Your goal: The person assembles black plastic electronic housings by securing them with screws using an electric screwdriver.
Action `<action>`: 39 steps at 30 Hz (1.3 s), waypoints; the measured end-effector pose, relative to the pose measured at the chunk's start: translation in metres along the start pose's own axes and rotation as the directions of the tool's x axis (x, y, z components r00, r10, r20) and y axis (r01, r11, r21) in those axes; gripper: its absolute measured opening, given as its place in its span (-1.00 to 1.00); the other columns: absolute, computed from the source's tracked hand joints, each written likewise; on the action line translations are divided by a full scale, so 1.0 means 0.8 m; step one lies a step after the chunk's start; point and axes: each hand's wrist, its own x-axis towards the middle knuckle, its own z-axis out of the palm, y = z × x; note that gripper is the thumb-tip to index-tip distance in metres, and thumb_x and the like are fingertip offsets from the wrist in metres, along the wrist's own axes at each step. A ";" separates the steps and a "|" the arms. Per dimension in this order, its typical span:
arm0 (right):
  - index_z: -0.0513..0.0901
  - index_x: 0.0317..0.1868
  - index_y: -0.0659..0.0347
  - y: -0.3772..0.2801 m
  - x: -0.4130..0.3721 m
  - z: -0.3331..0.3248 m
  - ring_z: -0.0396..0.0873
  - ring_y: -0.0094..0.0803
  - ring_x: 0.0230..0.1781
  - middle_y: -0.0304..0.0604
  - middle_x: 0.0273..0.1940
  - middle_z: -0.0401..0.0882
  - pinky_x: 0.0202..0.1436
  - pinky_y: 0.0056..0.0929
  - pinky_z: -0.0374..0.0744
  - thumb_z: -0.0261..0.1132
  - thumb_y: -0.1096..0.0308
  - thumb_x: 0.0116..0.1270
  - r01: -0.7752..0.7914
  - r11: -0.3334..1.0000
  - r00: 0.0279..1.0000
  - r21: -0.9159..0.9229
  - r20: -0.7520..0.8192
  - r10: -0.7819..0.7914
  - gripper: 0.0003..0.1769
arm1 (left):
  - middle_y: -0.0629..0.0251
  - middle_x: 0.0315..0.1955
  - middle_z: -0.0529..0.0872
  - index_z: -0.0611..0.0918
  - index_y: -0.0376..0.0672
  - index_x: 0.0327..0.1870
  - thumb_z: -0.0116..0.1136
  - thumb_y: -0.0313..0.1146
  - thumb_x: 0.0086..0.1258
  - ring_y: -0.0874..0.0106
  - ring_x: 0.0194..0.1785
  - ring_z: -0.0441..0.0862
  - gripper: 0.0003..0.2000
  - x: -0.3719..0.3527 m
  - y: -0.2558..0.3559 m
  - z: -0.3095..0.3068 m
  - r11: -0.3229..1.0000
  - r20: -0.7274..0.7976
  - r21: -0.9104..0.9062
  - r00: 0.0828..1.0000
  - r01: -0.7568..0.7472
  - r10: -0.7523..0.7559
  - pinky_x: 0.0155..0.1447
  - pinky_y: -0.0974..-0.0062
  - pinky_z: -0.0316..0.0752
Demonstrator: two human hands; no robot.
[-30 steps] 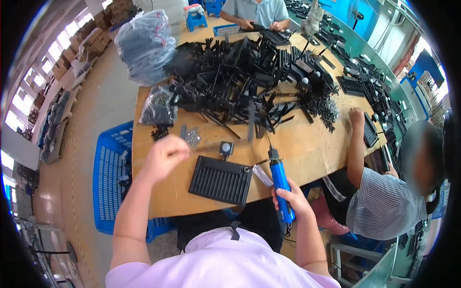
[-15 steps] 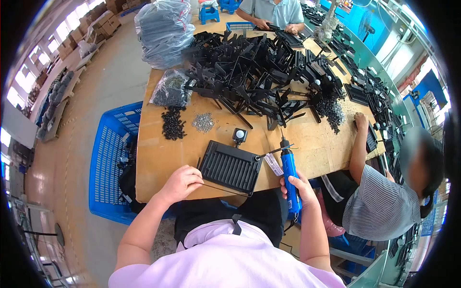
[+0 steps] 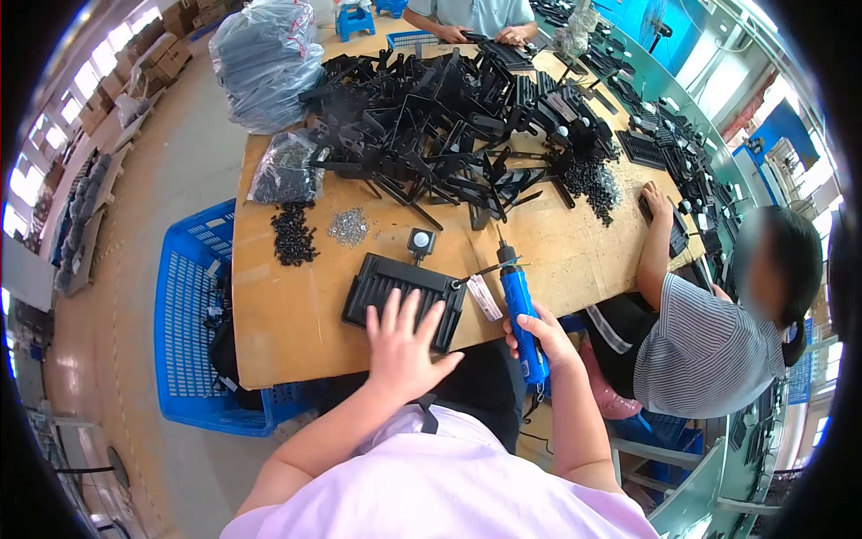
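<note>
A black floodlight housing [image 3: 366, 286] with a ribbed back lies near the table's front edge. A small sensor [image 3: 420, 241] with a white dome sticks out from its far side. My left hand [image 3: 401, 346] rests flat over the housing's ribs, fingers spread. Wrapped around a blue electric screwdriver [image 3: 521, 305] is my right hand [image 3: 544, 338], just right of the housing. The screwdriver's bit points away from me, toward the heap of black brackets [image 3: 422, 135]. A cable and a white label [image 3: 485, 297] lie between housing and screwdriver.
Black screws [image 3: 294, 235] and silver washers [image 3: 348, 226] lie in small piles at left, by a plastic bag [image 3: 285, 169]. A blue crate [image 3: 193, 314] stands left of the table [image 3: 287, 332]. One person sits at right [image 3: 709, 332]; another works across the table [image 3: 476, 16].
My left hand has moved right, from the housing's near left corner onto its ribs, and its fingers have spread. The right hand still holds the screwdriver. The whole view has shifted slightly.
</note>
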 end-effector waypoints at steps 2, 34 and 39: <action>0.40 0.33 0.20 0.000 0.000 -0.003 0.59 -0.39 -0.36 -0.12 -0.18 0.59 -0.37 -0.38 0.62 0.48 0.09 0.27 -0.001 1.000 1.000 -0.016 0.003 0.001 -0.28 | -0.09 0.41 0.42 0.57 0.01 0.41 0.44 0.10 0.17 -0.12 0.58 0.16 -0.25 0.006 0.012 0.027 0.999 0.017 0.028 0.999 0.027 -0.028 0.56 -0.38 -0.06; 0.40 0.40 0.22 0.004 -0.002 0.003 0.59 -0.35 -0.39 -0.10 -0.21 0.59 -0.41 -0.36 0.59 0.50 0.05 0.24 0.012 1.000 1.000 0.015 -0.023 -0.011 -0.18 | 0.29 -0.17 0.75 0.78 -0.05 -0.20 0.48 -0.29 0.18 0.20 0.07 0.61 -0.81 0.133 -0.289 -0.041 0.936 -0.263 0.214 0.939 0.280 -0.221 0.19 0.16 0.46; 0.42 0.36 0.23 0.004 -0.003 0.004 0.59 -0.36 -0.39 -0.11 -0.21 0.58 -0.40 -0.36 0.61 0.50 0.02 0.26 0.015 1.000 0.999 -0.006 -0.038 -0.016 -0.22 | 0.32 -0.26 0.77 0.79 -0.02 -0.33 0.47 -0.30 0.18 0.23 0.03 0.63 -0.90 0.143 -0.298 -0.035 0.914 -0.179 0.305 0.959 0.266 -0.219 0.17 0.18 0.47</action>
